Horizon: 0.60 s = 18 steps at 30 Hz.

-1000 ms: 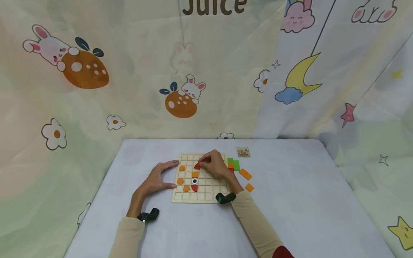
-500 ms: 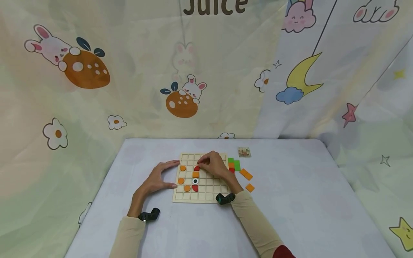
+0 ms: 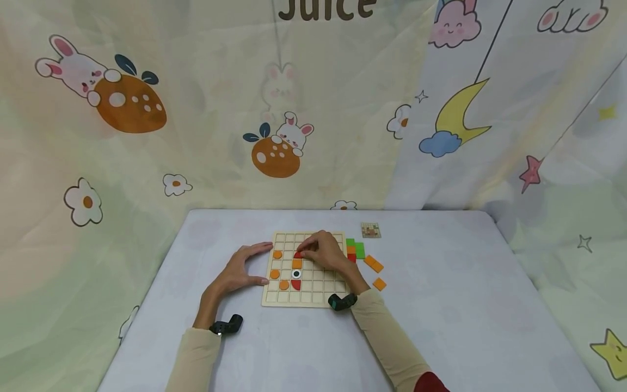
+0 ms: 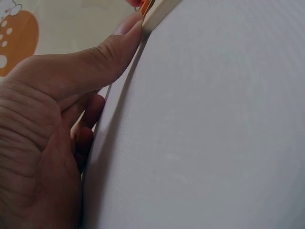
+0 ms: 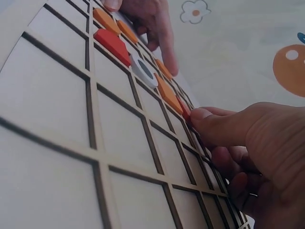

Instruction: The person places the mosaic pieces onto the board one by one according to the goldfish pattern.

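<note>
My left hand rests at the left edge of a pale wooden grid board, thumb and fingers spread and touching the edge. Over the board's upper middle, my right hand pinches a small red quarter-round tile by finger and thumb. Right below it lies an orange square tile, followed by a white round tile with a black dot and another red tile. Several orange round tiles fill cells at the left. In the right wrist view, the thumb partly covers the pinched red tile.
Beside the board's right edge lie green tiles, partly behind the right hand, with red and orange ones. Farther right are orange tiles and a lone orange square. A small patterned card lies behind, on the white table.
My right hand has moved slightly toward me and left, bringing the red tile down to the cell above the orange square. My left hand stays at the board's edge.
</note>
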Motion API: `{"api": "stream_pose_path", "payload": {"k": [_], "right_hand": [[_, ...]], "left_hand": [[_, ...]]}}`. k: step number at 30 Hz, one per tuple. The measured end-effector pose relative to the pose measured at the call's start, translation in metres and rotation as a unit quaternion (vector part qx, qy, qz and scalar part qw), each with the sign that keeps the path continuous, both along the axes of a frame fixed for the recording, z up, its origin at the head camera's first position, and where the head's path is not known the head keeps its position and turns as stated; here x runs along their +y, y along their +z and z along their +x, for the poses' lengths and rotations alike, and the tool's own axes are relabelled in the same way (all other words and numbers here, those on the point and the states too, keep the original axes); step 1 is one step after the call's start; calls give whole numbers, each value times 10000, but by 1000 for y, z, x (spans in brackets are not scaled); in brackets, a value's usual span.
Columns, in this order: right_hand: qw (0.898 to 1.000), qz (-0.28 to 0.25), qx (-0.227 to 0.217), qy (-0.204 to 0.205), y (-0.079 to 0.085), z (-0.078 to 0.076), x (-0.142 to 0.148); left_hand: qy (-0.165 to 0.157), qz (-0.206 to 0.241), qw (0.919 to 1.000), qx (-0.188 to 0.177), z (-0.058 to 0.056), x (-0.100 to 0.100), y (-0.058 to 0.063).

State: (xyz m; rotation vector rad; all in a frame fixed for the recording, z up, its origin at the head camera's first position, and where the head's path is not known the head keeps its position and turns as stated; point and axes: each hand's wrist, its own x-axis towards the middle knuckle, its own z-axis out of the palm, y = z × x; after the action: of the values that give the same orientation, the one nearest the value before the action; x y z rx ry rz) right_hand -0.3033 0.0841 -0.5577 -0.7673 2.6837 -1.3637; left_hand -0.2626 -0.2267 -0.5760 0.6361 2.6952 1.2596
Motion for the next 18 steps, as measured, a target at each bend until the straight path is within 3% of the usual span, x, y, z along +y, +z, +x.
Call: {"api": "stream_pose_path", "payload": {"k": [18], "right_hand": [[9991,411,-36,-122,4,3,-3]], "left_hand": [[20,-43,10000,-21,0,2,1]]}}
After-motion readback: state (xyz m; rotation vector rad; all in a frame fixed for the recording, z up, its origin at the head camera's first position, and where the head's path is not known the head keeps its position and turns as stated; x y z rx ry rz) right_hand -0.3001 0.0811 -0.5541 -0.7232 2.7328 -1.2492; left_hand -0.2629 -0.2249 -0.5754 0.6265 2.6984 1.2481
